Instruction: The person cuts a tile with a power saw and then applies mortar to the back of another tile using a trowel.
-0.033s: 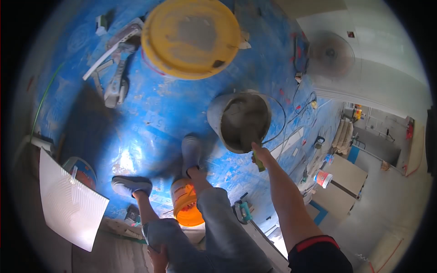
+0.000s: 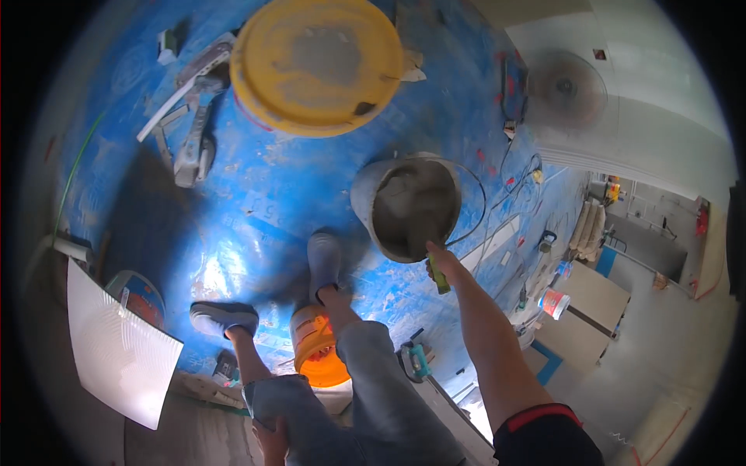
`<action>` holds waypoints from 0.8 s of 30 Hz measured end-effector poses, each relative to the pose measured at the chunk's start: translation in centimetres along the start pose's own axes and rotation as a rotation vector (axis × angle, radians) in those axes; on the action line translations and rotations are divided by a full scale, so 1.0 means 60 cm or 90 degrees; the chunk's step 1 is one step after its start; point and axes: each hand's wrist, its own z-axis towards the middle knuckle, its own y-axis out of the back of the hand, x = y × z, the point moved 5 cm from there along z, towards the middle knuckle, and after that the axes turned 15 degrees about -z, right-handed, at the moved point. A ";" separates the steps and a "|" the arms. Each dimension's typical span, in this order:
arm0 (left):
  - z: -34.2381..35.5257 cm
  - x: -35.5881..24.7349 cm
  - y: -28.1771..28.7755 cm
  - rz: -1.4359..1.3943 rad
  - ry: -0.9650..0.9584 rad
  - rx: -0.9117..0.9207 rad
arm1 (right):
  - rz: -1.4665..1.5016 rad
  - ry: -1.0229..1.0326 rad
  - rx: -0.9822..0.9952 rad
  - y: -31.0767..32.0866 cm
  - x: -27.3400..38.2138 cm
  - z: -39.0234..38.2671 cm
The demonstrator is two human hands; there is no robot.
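Note:
My right hand (image 2: 437, 258) grips the green handle of a trowel (image 2: 440, 280). Its blade end reaches down into a grey bucket (image 2: 364, 194) and blends with the wet grey mortar (image 2: 412, 203) there, so its outline is hard to make out. The bucket has a thin wire handle (image 2: 485, 198) hanging out to its right side. Low in the picture, my left hand (image 2: 272, 441) lies against my left leg near the knee of my jeans, holding nothing that I can see.
A large yellow lidded drum (image 2: 315, 66) stands beyond the bucket. Dusty tools (image 2: 194, 140) lie to its left. An orange bucket (image 2: 320, 353) is between my feet, with a ridged white tile (image 2: 120, 342) leaning at left. Cables (image 2: 505, 210) trail on the blue floor; a fan (image 2: 566, 87) stands far right.
The whole view has shifted slightly. My right hand still has the trowel in the bucket, and my left hand stays on my leg.

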 end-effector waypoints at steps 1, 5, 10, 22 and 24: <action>-0.002 -0.005 -0.016 0.004 0.026 0.006 | -0.021 0.007 -0.002 0.000 0.005 0.007; -0.033 -0.023 -0.058 0.103 0.119 0.040 | -0.438 0.026 -0.024 0.062 0.049 0.003; -0.029 -0.007 -0.110 0.163 0.120 0.028 | -0.926 0.180 -0.284 0.138 0.182 -0.096; -0.039 -0.068 -0.123 0.223 0.200 -0.077 | -0.011 0.081 -0.083 -0.009 0.066 0.083; -0.038 -0.068 -0.117 0.224 0.215 -0.081 | 0.113 0.043 -0.034 -0.043 0.063 0.084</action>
